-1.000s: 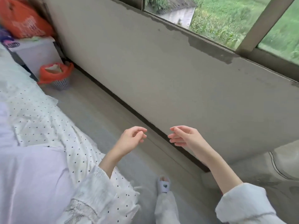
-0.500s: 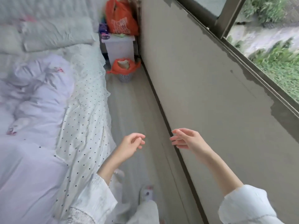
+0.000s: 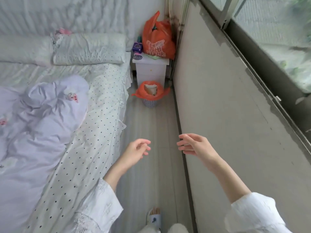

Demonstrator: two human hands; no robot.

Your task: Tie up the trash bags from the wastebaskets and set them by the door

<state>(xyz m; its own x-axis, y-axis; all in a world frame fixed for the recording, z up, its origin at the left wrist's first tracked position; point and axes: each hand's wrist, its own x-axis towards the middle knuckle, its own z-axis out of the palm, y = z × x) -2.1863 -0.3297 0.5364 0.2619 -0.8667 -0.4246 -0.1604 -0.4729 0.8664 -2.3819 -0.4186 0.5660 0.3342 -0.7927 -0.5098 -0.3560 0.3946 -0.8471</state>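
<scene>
While the view has swung away from the window and now looks down the narrow strip of floor, the small white perforated plastic wastebasket (image 3: 150,103) stands central ahead rather than off at the edge, which suggests an approach under way, no bag yet handled.

Item: thin orange plastic trash bag (image 3: 150,91), lining that wastebasket, rim folded out over the lip, handles splayed sideways, mouth untied; pale crumpled waste visible inside. Position: on the floor in front of the white boxy bedside cabinet (image 3: 150,71), between bed and wall.

Item: left hand (image 3: 134,152), raised, fingers loosely curled, holding nothing; well apart from the bag.

Item: right hand (image 3: 195,147), raised, fingers relaxed and slightly spread, likewise unladen.

Item: glossy orange printed carrier bag (image 3: 158,41), bulging, upright on the cabinet top against the corner.

Item: white polka-dotted cotton bedsheet (image 3: 94,132), frilled edge overhanging; rumpled lilac quilt (image 3: 42,118) upon it.

Item: grey matt plastered wall (image 3: 227,115), scuffed below the window frame.
</scene>
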